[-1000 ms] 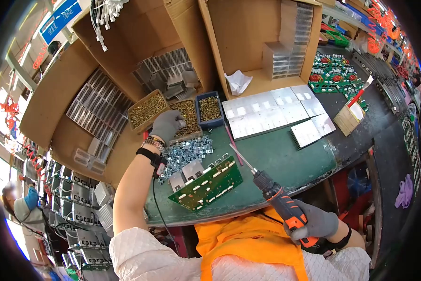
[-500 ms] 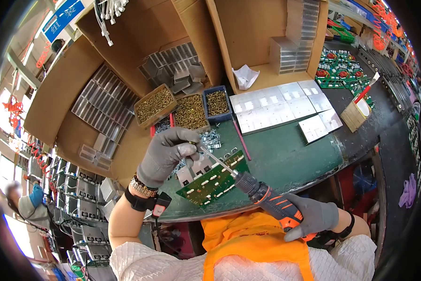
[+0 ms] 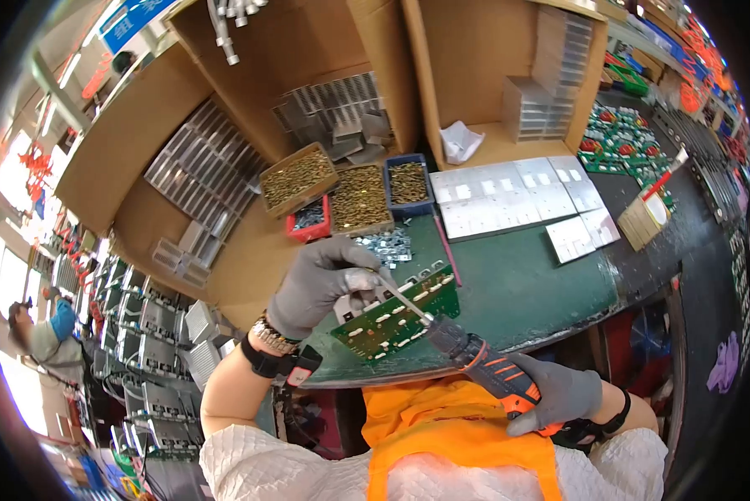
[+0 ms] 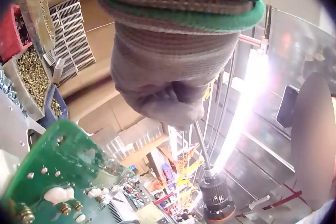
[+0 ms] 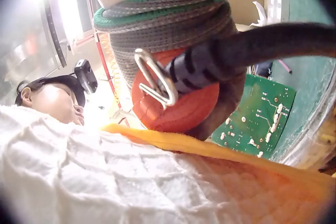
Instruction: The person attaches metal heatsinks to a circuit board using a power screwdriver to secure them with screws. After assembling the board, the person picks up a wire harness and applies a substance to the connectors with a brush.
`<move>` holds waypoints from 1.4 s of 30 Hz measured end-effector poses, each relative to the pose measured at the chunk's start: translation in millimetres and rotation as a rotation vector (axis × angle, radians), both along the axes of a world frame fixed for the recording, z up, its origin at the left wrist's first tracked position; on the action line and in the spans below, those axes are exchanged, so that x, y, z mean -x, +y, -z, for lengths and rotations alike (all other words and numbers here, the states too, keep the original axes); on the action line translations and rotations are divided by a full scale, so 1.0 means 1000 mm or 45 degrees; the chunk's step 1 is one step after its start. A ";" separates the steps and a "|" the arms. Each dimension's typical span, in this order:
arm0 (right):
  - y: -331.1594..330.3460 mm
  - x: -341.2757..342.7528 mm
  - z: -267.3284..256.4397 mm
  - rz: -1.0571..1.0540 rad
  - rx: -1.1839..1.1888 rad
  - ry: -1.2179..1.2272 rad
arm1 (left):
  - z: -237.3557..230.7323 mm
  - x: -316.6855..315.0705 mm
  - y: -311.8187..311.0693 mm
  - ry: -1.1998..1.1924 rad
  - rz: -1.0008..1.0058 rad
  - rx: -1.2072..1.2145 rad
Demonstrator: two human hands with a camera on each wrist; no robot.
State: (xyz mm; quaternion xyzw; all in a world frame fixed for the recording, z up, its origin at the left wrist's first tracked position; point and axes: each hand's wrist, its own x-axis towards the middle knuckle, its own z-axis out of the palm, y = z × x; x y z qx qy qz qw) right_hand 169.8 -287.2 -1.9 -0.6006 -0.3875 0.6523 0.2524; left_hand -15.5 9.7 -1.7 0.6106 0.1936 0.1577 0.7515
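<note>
My gloved right hand (image 3: pixel 565 388) grips an orange and black electric screwdriver (image 3: pixel 498 376), its long bit (image 3: pixel 406 302) slanting up and left. At the bit's tip, my gloved left hand (image 3: pixel 315 288) has thumb and fingers pinched together; the small brass screw seen there earlier is hidden in them. The left wrist view shows the curled fingers around the bit's end, with the screwdriver's black chuck (image 4: pixel 216 195) below. A green circuit board (image 3: pixel 401 321) stands tilted on the bench under the bit, metal parts behind it. In the right wrist view, the cord (image 5: pixel 262 45) leaves the screwdriver's orange end.
Brass screws fill several trays, including a blue bin (image 3: pixel 408 185). A red bin (image 3: pixel 310 219) and loose metal clips (image 3: pixel 387 245) lie nearby. Flat aluminium heat sinks (image 3: pixel 508 196) cover the bench's back right. Cardboard boxes (image 3: pixel 308 37) stand behind. A pink stick (image 3: pixel 446 240) lies on the bench.
My left hand has left the screw trays with a small brass screw and come to the bit's tip. The screwdriver has shifted slightly left, its bit now meeting the left fingertips.
</note>
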 end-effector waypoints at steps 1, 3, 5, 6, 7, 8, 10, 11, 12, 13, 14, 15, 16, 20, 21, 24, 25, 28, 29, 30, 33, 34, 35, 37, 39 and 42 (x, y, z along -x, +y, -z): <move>-0.003 0.001 0.003 0.029 -0.006 0.007 | 0.001 0.002 -0.001 -0.020 0.022 0.037; -0.004 -0.002 0.007 -0.008 -0.004 -0.047 | 0.000 0.005 0.003 -0.024 0.071 0.005; -0.005 -0.003 0.008 -0.025 -0.023 -0.033 | 0.005 0.011 0.004 -0.067 0.150 -0.044; -0.005 -0.004 0.011 -0.003 -0.038 -0.013 | 0.009 0.013 0.004 -0.071 0.116 -0.051; -0.006 -0.004 0.014 0.058 0.019 0.093 | 0.012 0.014 0.004 -0.089 0.116 -0.110; -0.007 -0.005 0.017 0.029 0.016 0.090 | 0.014 0.017 0.004 -0.104 0.117 -0.169; -0.006 -0.006 0.022 0.063 0.081 0.153 | 0.007 0.023 0.005 -0.028 0.107 -0.102; -0.005 -0.005 0.025 0.090 0.041 0.179 | 0.002 0.025 0.004 -0.038 0.119 -0.302; -0.008 -0.006 0.033 0.059 0.044 0.176 | -0.001 0.028 0.007 -0.045 0.131 -0.502; -0.013 -0.008 0.042 0.145 -0.029 0.176 | 0.004 0.033 0.021 -0.154 0.197 -0.533; -0.015 -0.009 0.047 0.229 -0.097 0.178 | 0.010 0.043 0.039 -0.173 0.078 -0.667; -0.015 -0.009 0.042 0.331 -0.055 0.286 | 0.014 0.058 0.059 -0.187 -0.041 -0.804; -0.015 -0.007 0.037 0.297 -0.044 0.285 | 0.013 0.082 0.081 0.008 -0.161 -0.736; -0.024 -0.012 0.047 0.650 -0.029 0.513 | 0.039 0.206 0.155 1.446 -0.431 -1.529; -0.028 -0.015 0.053 0.678 -0.028 0.486 | 0.035 0.224 0.151 1.695 -0.425 -1.499; -0.024 -0.014 0.060 0.699 -0.047 0.468 | 0.043 0.248 0.143 2.073 -0.493 -1.051; -0.021 -0.013 0.059 0.694 -0.077 0.465 | 0.047 0.249 0.136 2.078 -0.488 -1.048; -0.009 -0.012 0.050 0.546 0.051 0.436 | 0.053 0.236 0.120 2.005 -0.655 -0.930; -0.007 -0.011 0.047 0.555 0.054 0.433 | 0.050 0.229 0.120 2.051 -0.768 -0.880; -0.004 -0.009 0.046 0.514 0.044 0.406 | 0.046 0.220 0.118 2.092 -0.879 -0.827; -0.004 -0.010 0.047 0.453 0.016 0.352 | 0.057 0.222 0.143 2.182 -0.912 -0.791; -0.006 -0.010 0.047 0.418 -0.004 0.338 | 0.063 0.229 0.154 2.228 -0.846 -0.807; -0.010 -0.009 0.046 0.435 0.009 0.273 | 0.064 0.228 0.157 2.196 -0.911 -0.793; -0.020 -0.010 0.051 0.485 -0.034 0.283 | 0.050 0.224 0.154 2.155 -0.782 -0.858; -0.027 -0.010 0.048 0.536 -0.058 0.376 | 0.087 0.278 0.191 2.012 -0.551 -0.971; -0.039 -0.016 0.050 0.623 -0.022 0.400 | 0.041 0.213 0.138 0.621 -0.915 -0.396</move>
